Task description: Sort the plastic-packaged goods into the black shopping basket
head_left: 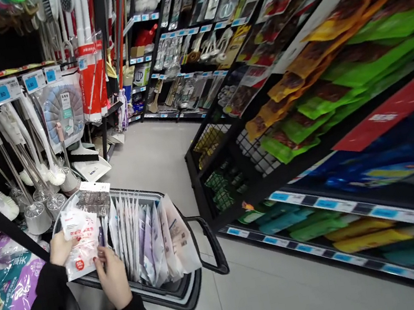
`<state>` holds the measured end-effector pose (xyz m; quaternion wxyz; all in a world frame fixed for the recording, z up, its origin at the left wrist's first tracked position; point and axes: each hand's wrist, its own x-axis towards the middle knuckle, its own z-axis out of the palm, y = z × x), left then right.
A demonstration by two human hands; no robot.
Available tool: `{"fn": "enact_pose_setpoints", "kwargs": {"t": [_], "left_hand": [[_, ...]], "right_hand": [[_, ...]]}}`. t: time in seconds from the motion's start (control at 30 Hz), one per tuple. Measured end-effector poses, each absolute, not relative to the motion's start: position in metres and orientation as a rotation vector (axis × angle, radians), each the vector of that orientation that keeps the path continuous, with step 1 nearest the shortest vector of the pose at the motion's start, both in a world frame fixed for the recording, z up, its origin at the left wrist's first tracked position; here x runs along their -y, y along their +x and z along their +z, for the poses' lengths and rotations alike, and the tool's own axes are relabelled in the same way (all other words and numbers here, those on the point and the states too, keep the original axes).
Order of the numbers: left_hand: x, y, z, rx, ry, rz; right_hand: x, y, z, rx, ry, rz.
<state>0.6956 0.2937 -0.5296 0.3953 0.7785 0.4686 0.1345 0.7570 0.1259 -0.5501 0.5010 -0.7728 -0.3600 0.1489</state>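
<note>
My left hand (61, 248) grips the left edge of a white plastic packet with red print (81, 236), above the near left end of a grey and black shopping basket (194, 297). At the packet's lower right edge is my right hand (113, 276), its fingers curled and pinched. Whether they hold the packet or the thin dark item just above them, I cannot tell. Flat packets, white and lilac (148, 240), stand upright in a row inside the basket. A clear pack of small dark pieces (94, 200) lies at the basket's far left rim.
Toilet brushes (35, 212) and a dustpan (93, 168) crowd the left shelf beside the basket. The basket's black handle (218, 249) sticks out to the right. Shelving with orange and green bags (323, 86) runs along the right. Grey floor (142, 153) lies between the shelves.
</note>
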Motion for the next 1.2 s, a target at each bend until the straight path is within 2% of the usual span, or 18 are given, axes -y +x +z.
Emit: {"fn": "enact_pose_setpoints", "kwargs": {"t": [0.17, 0.33, 0.5, 0.67, 0.8, 1.0, 1.1, 1.2], "left_hand": [[-0.279, 0.649, -0.483, -1.105, 1.863, 0.500], [-0.254, 0.644, -0.437, -0.958, 1.574, 0.608], [-0.249, 0.708, -0.393, -0.578, 1.469, 0.693], [-0.268, 0.764, -0.362, -0.236, 1.585, 0.650], [-0.284, 0.760, -0.387, -0.324, 1.721, 0.516], [-0.303, 0.721, -0.487, -0.568, 1.722, 0.476], [-0.304, 0.706, -0.518, -0.748, 1.736, 0.624], [-0.292, 0.695, -0.532, -0.917, 1.771, 0.751]], "right_hand": [[-0.141, 0.785, -0.513, 0.735, -1.654, 0.613], [-0.145, 0.802, -0.468, 0.715, -0.888, 1.002], [-0.132, 0.837, -0.415, 0.612, -0.805, 0.843], [-0.127, 0.877, -0.367, 0.913, -0.958, 0.818], [-0.124, 0.874, -0.394, 0.929, -1.190, 0.547], [-0.146, 0.826, -0.486, 0.783, -1.362, 0.402], [-0.164, 0.806, -0.494, 0.727, -1.629, 0.382], [-0.179, 0.789, -0.481, 0.708, -2.059, 0.276]]}}
